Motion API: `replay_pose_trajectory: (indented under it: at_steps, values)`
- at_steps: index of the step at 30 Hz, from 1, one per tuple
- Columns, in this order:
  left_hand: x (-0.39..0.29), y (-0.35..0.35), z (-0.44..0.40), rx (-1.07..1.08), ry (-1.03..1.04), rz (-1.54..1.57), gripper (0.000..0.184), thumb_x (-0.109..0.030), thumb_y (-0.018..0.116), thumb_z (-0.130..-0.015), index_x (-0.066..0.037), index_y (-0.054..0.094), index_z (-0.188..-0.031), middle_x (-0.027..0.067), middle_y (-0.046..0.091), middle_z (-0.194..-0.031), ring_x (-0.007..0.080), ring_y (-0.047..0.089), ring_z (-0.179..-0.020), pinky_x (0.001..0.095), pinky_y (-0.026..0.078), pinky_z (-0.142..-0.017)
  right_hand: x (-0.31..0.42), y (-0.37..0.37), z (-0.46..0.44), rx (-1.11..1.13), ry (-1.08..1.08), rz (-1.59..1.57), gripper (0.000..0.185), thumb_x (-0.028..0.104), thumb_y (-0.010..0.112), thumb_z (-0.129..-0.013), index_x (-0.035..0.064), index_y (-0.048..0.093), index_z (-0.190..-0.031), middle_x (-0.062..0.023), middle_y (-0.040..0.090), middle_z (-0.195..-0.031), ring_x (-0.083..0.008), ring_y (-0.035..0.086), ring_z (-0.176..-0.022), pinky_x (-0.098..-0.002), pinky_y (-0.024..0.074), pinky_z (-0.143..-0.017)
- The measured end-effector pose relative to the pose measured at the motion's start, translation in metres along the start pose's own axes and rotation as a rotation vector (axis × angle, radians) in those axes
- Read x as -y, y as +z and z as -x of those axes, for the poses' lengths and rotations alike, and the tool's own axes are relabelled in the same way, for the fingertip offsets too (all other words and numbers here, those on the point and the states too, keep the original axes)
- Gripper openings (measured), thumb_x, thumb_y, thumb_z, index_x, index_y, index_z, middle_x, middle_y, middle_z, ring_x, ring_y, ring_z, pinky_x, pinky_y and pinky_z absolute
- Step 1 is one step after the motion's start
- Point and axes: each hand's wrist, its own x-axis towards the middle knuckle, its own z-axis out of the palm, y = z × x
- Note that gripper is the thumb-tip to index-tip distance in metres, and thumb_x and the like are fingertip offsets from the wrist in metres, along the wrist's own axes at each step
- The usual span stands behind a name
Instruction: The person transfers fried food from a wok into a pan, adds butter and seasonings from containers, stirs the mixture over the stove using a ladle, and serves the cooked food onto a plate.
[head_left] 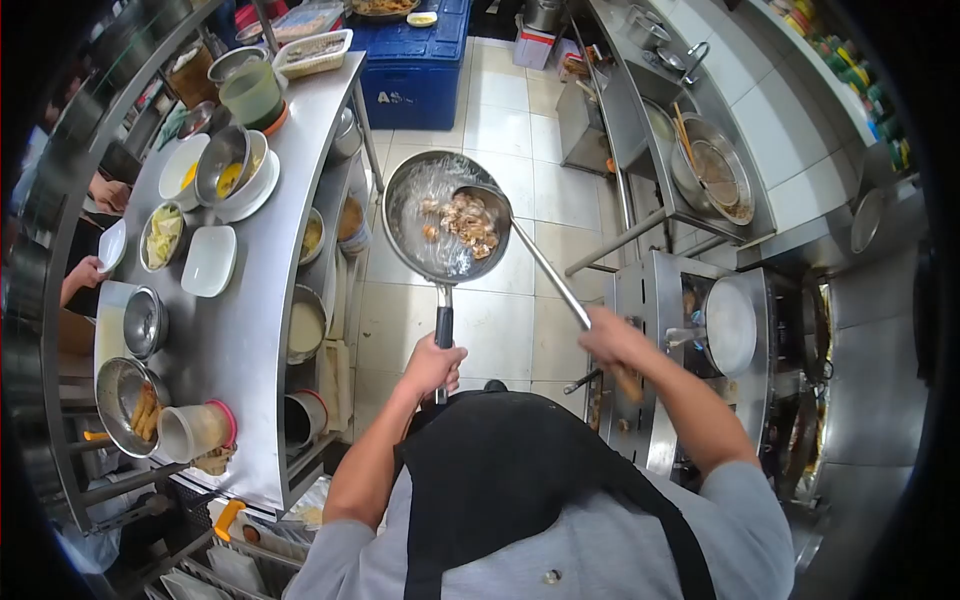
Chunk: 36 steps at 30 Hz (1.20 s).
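Observation:
My left hand (434, 366) is closed round the black handle of a steel frying pan (404, 215), which is held out in front of me over the floor. Browned chopped food (468, 224) lies in the right half of the pan. In my right hand (612, 340) is the long handle of a ladle (550, 272), gripped near its wooden end. The ladle's bowl is inside the pan at the food, partly covered by it.
To the left, a steel table (262, 300) carries bowls, a white dish (210, 260) and a plastic tub (196, 430). A stove with a large round white pan (731, 327) stands to the right. A blue cooler box (412, 85) sits ahead. Another person's hand (86, 268) holds a white dish.

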Motion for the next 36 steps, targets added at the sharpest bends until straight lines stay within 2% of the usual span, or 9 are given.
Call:
replay_pose_trajectory:
  at_steps: [2,6,8,12,16,18,21,28,36]
  values:
    - [-0.004,-0.004,-0.008,0.013,0.011,-0.01,0.022,-0.001,0.063,-0.086,-0.007,0.041,-0.083,0.0019,0.044,-0.057,0.0119,0.043,-0.04,0.0305,0.039,-0.036,0.008,0.029,0.016,0.158,0.103,-0.501,0.011,0.004,0.056,-0.077,0.0005,0.048,-0.084,-0.0105,0.051,-0.06,-0.0213,0.05,-0.037,-0.0353,0.0444,-0.038]
    - [-0.01,-0.009,-0.011,0.049,-0.053,0.066,0.022,-0.002,0.063,-0.086,-0.007,0.042,-0.081,0.0009,0.043,-0.059,0.0111,0.042,-0.041,0.0304,0.038,-0.037,0.007,0.056,0.04,0.205,0.086,-0.614,0.014,0.004,0.059,-0.076,0.0001,0.048,-0.084,-0.0094,0.052,-0.061,-0.0208,0.055,-0.045,-0.0378,0.0473,-0.045]
    - [-0.015,-0.014,-0.012,0.073,-0.078,0.097,0.022,-0.003,0.063,-0.086,-0.007,0.042,-0.08,0.0007,0.043,-0.059,0.0107,0.041,-0.041,0.0304,0.038,-0.037,-0.008,0.069,0.051,-0.085,-0.17,-0.129,0.016,0.009,0.056,-0.08,-0.0001,0.047,-0.089,-0.0191,0.055,-0.067,-0.0331,0.06,-0.06,-0.0467,0.0487,-0.058]
    - [-0.012,-0.023,0.0,0.138,-0.135,0.206,0.022,-0.003,0.062,-0.086,-0.008,0.042,-0.077,0.0005,0.044,-0.059,0.0097,0.041,-0.042,0.0297,0.038,-0.038,-0.001,0.062,0.082,-0.294,-0.179,0.067,0.015,0.009,0.057,-0.081,0.0011,0.048,-0.09,-0.0282,0.058,-0.073,-0.0486,0.056,-0.076,-0.0523,0.045,-0.067]
    - [-0.004,-0.027,0.012,0.15,-0.129,0.232,0.023,-0.002,0.061,-0.086,-0.008,0.042,-0.076,0.0001,0.044,-0.058,0.0095,0.041,-0.041,0.0296,0.038,-0.037,-0.006,0.05,0.106,-0.252,-0.194,0.098,0.016,0.009,0.057,-0.08,0.0012,0.048,-0.09,-0.0271,0.058,-0.072,-0.0472,0.058,-0.075,-0.0513,0.0457,-0.068]
    - [-0.007,-0.022,0.016,0.115,-0.159,0.221,0.022,-0.001,0.062,-0.086,-0.008,0.043,-0.076,0.0001,0.044,-0.058,0.0096,0.041,-0.041,0.0297,0.038,-0.037,-0.005,0.04,0.11,-0.085,-0.147,0.054,0.017,0.011,0.057,-0.08,0.0005,0.049,-0.091,-0.0263,0.058,-0.072,-0.046,0.059,-0.075,-0.0509,0.0462,-0.068]
    - [-0.006,-0.015,0.017,0.115,-0.128,0.184,0.022,-0.002,0.062,-0.086,-0.009,0.043,-0.075,0.0,0.044,-0.059,0.0094,0.041,-0.041,0.0293,0.038,-0.038,-0.018,0.041,0.089,-0.132,-0.319,0.174,0.017,0.011,0.056,-0.081,0.0003,0.049,-0.093,-0.025,0.059,-0.073,-0.0446,0.06,-0.074,-0.0515,0.0473,-0.068]
    - [0.005,-0.013,0.0,0.114,-0.013,0.106,0.026,-0.003,0.063,-0.086,-0.008,0.043,-0.071,0.0022,0.043,-0.053,0.0126,0.043,-0.04,0.0313,0.039,-0.038,-0.015,0.042,0.003,-0.446,-0.364,0.257,0.024,0.009,0.058,-0.083,0.0009,0.045,-0.101,-0.0263,0.061,-0.075,-0.0468,0.06,-0.077,-0.0554,0.0477,-0.07]
    - [0.026,-0.018,0.005,0.049,-0.019,0.072,0.024,0.0,0.063,-0.085,-0.006,0.042,-0.077,0.0036,0.044,-0.054,0.0132,0.044,-0.04,0.0311,0.04,-0.037,-0.038,0.024,0.059,-0.363,-0.371,0.288,0.022,0.009,0.061,-0.082,0.0039,0.048,-0.098,-0.0208,0.061,-0.072,-0.0434,0.061,-0.073,-0.0534,0.049,-0.067]
